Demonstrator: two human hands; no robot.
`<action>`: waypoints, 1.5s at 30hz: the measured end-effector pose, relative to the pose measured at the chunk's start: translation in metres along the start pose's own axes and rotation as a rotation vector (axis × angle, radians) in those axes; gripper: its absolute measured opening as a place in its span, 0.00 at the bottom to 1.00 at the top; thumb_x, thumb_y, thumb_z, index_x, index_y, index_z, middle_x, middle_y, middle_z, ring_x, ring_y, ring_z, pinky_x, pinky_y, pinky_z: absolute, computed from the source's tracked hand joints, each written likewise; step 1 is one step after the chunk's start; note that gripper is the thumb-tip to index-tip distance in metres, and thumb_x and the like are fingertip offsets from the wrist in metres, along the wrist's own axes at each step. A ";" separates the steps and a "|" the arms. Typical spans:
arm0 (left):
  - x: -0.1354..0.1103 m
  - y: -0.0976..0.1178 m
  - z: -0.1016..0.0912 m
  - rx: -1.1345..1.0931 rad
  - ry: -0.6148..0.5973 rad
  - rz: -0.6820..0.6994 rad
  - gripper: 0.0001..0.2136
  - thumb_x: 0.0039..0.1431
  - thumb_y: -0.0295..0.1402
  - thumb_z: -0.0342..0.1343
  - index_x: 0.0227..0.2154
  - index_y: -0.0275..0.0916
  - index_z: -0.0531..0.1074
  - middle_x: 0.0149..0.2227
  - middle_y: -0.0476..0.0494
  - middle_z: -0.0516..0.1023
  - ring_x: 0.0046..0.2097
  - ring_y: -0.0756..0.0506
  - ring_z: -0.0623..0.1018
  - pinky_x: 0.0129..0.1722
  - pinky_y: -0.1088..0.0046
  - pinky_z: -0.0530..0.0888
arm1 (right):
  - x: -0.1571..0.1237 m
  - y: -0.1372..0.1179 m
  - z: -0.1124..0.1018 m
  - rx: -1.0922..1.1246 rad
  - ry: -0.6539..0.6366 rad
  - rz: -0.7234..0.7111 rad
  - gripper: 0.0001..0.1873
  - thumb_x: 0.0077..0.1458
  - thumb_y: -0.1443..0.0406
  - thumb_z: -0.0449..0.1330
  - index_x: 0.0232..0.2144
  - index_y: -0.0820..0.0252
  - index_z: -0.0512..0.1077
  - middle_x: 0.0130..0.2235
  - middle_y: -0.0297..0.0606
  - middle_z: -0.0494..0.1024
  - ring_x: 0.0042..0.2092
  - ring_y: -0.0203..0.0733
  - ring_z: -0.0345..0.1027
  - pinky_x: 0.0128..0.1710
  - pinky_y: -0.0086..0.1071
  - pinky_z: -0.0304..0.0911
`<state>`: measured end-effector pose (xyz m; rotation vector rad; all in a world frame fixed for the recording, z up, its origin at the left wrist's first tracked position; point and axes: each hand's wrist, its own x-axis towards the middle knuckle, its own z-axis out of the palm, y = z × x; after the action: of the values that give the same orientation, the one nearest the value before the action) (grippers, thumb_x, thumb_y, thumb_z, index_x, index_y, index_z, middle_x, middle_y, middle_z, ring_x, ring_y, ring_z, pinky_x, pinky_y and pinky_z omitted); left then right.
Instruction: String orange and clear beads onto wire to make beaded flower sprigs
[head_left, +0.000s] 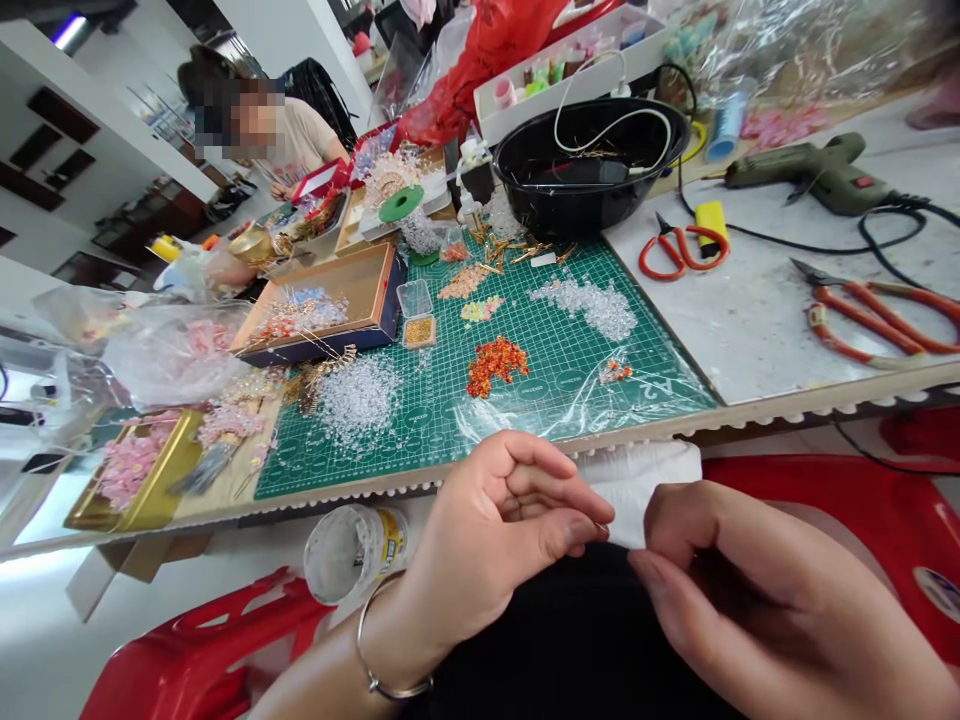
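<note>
My left hand (502,530) sits low over my lap, fingers curled and thumb pinched against the forefinger, on something too small to make out. My right hand (757,600) is beside it, fingers bent and pressed together, its fingertips almost touching the left thumb. A white cloth (645,480) lies just behind both hands. Above them the green cutting mat (540,370) carries piles of clear beads (360,400), orange beads (495,362) and more clear beads (592,305).
A black bowl (592,160) with a white cable, orange scissors (682,248), orange pliers (877,315) and a green glue gun (817,175) lie on the table. A brown box (330,305) and gold tray (139,470) stand left. Another person sits at the far left. Red stools flank my legs.
</note>
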<state>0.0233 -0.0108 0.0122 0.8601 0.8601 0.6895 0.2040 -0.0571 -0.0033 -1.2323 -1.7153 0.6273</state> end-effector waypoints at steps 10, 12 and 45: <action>-0.002 0.004 0.000 0.150 0.003 0.052 0.13 0.57 0.26 0.68 0.41 0.40 0.70 0.35 0.54 0.83 0.37 0.57 0.80 0.38 0.85 0.74 | -0.002 0.000 0.000 -0.012 -0.048 0.013 0.13 0.59 0.70 0.56 0.24 0.53 0.60 0.18 0.23 0.63 0.16 0.28 0.54 0.13 0.20 0.53; -0.002 0.004 0.000 0.171 -0.019 0.080 0.13 0.56 0.25 0.68 0.41 0.41 0.71 0.35 0.54 0.83 0.37 0.57 0.80 0.39 0.85 0.74 | -0.003 0.001 0.001 0.021 -0.070 0.034 0.13 0.60 0.69 0.56 0.24 0.53 0.61 0.18 0.24 0.64 0.17 0.29 0.55 0.14 0.20 0.55; 0.025 0.013 -0.016 0.352 -0.102 0.329 0.12 0.66 0.43 0.56 0.45 0.41 0.70 0.43 0.43 0.79 0.40 0.47 0.79 0.36 0.72 0.75 | 0.021 -0.008 -0.026 0.630 -0.169 0.441 0.06 0.61 0.57 0.65 0.32 0.48 0.77 0.41 0.36 0.82 0.46 0.48 0.76 0.41 0.35 0.73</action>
<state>0.0193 0.0210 0.0087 1.3629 0.7662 0.7830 0.2217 -0.0435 0.0228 -1.1090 -1.2156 1.4430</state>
